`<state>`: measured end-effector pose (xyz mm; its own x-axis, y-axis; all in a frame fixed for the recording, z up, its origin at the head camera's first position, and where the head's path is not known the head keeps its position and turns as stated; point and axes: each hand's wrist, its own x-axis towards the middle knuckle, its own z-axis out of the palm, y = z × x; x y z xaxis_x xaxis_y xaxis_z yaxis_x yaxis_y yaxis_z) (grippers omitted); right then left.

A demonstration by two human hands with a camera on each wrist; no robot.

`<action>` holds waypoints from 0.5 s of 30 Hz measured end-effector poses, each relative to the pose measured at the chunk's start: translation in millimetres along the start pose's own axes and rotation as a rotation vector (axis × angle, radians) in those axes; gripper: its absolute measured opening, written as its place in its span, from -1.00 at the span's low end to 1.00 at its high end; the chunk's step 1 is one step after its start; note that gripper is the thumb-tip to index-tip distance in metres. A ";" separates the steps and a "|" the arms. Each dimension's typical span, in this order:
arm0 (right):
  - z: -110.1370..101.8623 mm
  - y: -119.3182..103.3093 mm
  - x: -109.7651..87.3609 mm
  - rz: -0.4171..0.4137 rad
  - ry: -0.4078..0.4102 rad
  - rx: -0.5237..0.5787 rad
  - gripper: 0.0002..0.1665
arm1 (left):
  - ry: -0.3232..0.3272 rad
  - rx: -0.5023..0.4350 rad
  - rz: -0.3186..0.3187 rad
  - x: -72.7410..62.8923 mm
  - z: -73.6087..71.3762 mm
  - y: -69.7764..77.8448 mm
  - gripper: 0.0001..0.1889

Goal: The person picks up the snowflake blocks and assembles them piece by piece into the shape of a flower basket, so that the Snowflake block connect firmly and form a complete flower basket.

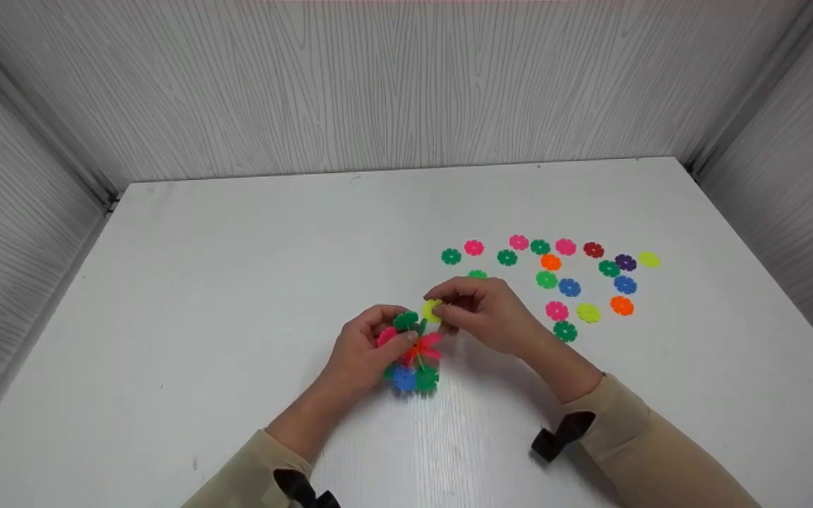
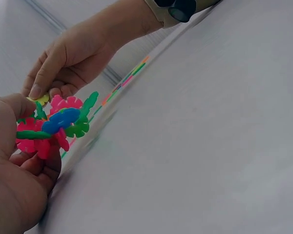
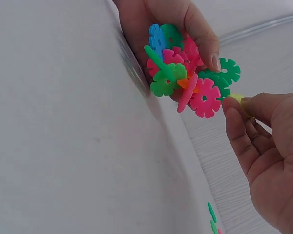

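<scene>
My left hand [image 1: 371, 349] grips a cluster of interlocked plastic snowflake discs [image 3: 205, 97], its thumb pressed near the middle. Green, pink, blue and orange discs stick out of the cluster at different angles. Between thumb and fingertips, my right hand [image 1: 488, 314] pinches a yellow snowflake disc [image 1: 432, 310]. That disc is at the cluster's upper right, right at the edge of a green disc [image 3: 229, 71]. In the right wrist view the right fingertips cover most of the yellow disc. Seen from the left wrist, a blue disc [image 2: 61, 121] faces the camera.
Several loose discs lie flat on the white table [image 1: 237, 282] to the right, among them an orange disc [image 1: 622, 305], a purple disc [image 1: 625, 262] and a dark red disc [image 1: 593, 250]. A light green disc [image 1: 477, 274] lies just behind my right hand. Wood-grained panels [image 1: 392, 85] enclose the table.
</scene>
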<state>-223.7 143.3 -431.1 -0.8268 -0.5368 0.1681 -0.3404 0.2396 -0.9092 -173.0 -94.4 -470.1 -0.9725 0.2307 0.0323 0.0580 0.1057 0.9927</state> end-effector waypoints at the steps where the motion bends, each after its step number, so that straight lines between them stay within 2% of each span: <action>1: 0.5 0.0 0.0 0.001 0.002 0.000 -0.71 | -0.001 -0.004 -0.005 0.2 -0.1 -0.1 -0.60; 15: 1.8 -0.4 0.3 0.019 0.013 -0.012 -0.72 | 0.012 0.015 -0.036 -0.8 0.5 2.7 -0.53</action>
<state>-223.0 141.5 -431.4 -0.8387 -0.5219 0.1555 -0.3298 0.2596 -0.9077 -172.0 -93.8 -467.5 -0.9766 0.2150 -0.0020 0.0263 0.1285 0.9914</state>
